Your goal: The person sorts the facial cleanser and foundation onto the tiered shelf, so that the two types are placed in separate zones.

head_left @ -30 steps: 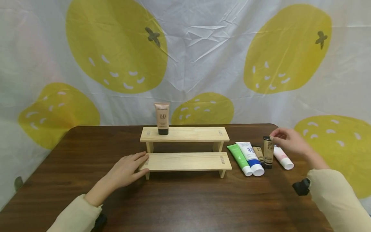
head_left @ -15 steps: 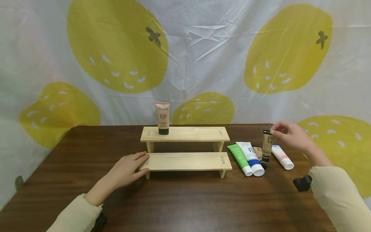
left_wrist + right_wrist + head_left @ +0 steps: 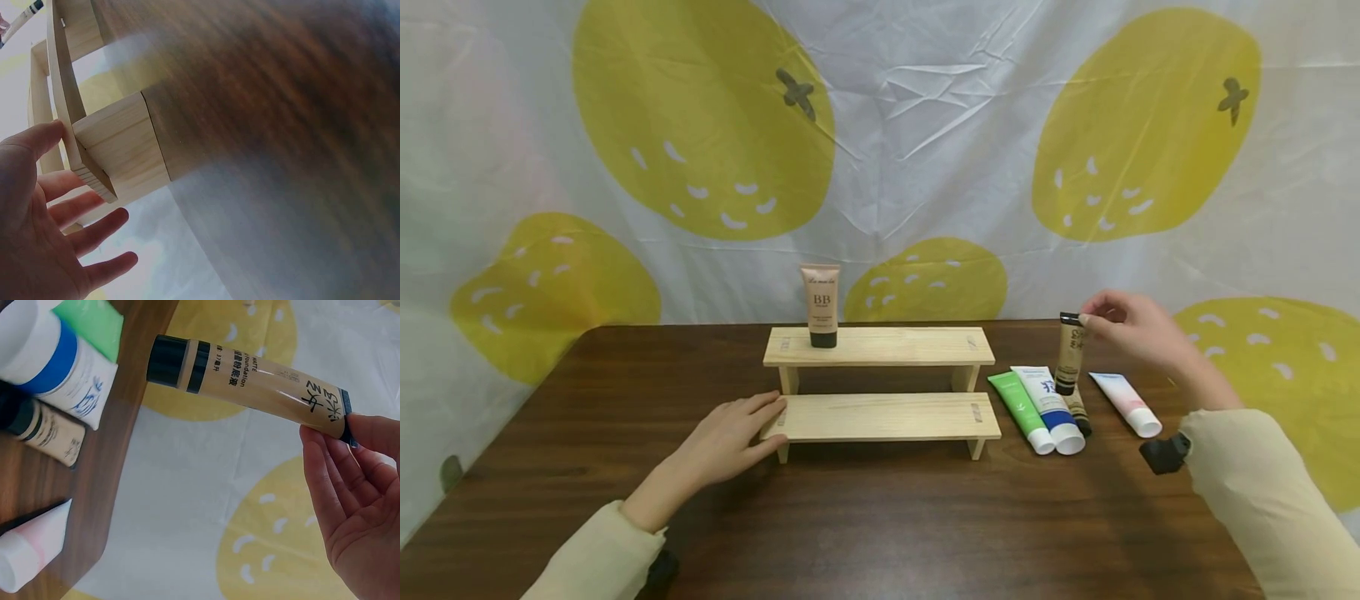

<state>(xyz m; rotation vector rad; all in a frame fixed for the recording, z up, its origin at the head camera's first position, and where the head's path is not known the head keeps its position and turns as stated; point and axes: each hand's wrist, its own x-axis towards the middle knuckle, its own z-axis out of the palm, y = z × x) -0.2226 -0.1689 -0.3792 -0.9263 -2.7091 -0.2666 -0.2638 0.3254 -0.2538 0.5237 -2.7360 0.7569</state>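
My right hand pinches a gold tube with black cap by its flat end, cap downward, above the other tubes. In the right wrist view the thumb and fingers of the hand hold the edge of the gold tube. My left hand rests on the left end of the lower shelf of a wooden stand. In the left wrist view the hand has its thumb and fingertips at the shelf's end, fingers spread.
A beige BB tube stands upright on the upper shelf's left part. Right of the stand lie a green tube, a white-and-blue tube, a second gold tube and a white-pink tube. A patterned curtain hangs behind.
My right hand has lifted the gold tube and carried it up and to the left, from beside the white-pink tube to above the second gold one. The left hand has stayed in place.
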